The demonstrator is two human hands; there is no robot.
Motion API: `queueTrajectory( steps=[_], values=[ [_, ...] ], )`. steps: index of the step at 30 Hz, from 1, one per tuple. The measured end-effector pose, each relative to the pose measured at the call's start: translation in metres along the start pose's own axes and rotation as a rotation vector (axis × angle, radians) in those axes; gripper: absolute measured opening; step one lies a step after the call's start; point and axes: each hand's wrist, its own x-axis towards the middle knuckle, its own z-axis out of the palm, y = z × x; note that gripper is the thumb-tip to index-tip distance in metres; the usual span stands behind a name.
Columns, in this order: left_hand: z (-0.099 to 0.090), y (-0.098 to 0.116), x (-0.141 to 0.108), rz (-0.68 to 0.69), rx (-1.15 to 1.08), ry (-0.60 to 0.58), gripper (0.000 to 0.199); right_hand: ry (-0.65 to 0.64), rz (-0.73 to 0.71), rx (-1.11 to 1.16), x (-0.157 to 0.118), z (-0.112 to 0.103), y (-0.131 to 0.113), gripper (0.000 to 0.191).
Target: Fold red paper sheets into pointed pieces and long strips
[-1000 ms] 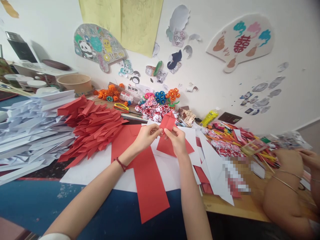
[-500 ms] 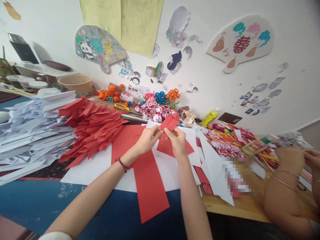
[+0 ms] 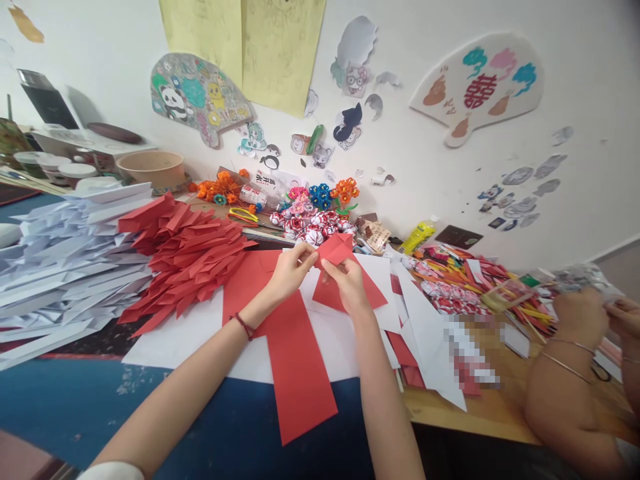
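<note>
Both my hands are closed on a small piece of folded red paper point(image 3: 336, 248), raised over the work surface. My left hand point(image 3: 294, 272) pinches its left edge between thumb and fingers. With the thumb on top, my right hand point(image 3: 348, 283) grips its lower part. Under them lies a red paper square point(image 3: 373, 290). A long red paper strip point(image 3: 303, 373) runs toward me below my left hand, across a wider red sheet point(image 3: 245, 287) on white paper point(image 3: 200, 340).
At left are piles of folded white strips point(image 3: 75, 267) and folded red strips point(image 3: 190, 253). Rolled paper flowers point(image 3: 315, 227) stand against the wall. White sheets point(image 3: 425, 327) overlap at right. Another person's hands point(image 3: 583, 313) are at far right, near coloured paper scraps point(image 3: 465, 267).
My hands have shifted slightly left, and the folded red paper has turned and dipped a little. The other person's hands have barely moved.
</note>
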Motion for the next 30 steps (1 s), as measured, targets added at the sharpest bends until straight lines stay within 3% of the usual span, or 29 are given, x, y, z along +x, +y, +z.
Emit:
queueTrajectory(
  steps=[3, 8, 13, 18, 23, 30],
  values=[
    [-0.004, 0.000, 0.002, 0.001, 0.065, -0.003, 0.026, -0.063, 0.031, -0.033, -0.001, -0.004, -0.003, 0.032],
    [-0.012, 0.000, 0.004, -0.012, 0.219, -0.046, 0.024, -0.043, 0.013, -0.004, 0.001, -0.015, -0.006, 0.041],
    [-0.018, -0.009, 0.007, -0.015, 0.319, -0.158, 0.021, 0.145, -0.017, 0.001, 0.007, -0.023, 0.003, 0.037],
    [-0.020, -0.016, 0.009, -0.045, 0.223, -0.150, 0.026, 0.286, -0.024, -0.007, 0.013, -0.027, 0.014, 0.035],
    [-0.020, -0.018, 0.010, -0.056, 0.121, -0.184, 0.025, 0.284, -0.015, 0.034, 0.013, -0.028, 0.014, 0.035],
    [-0.021, -0.017, 0.010, -0.078, 0.163, -0.063, 0.016, 0.206, 0.033, 0.054, 0.011, -0.027, 0.012, 0.033]
  ],
)
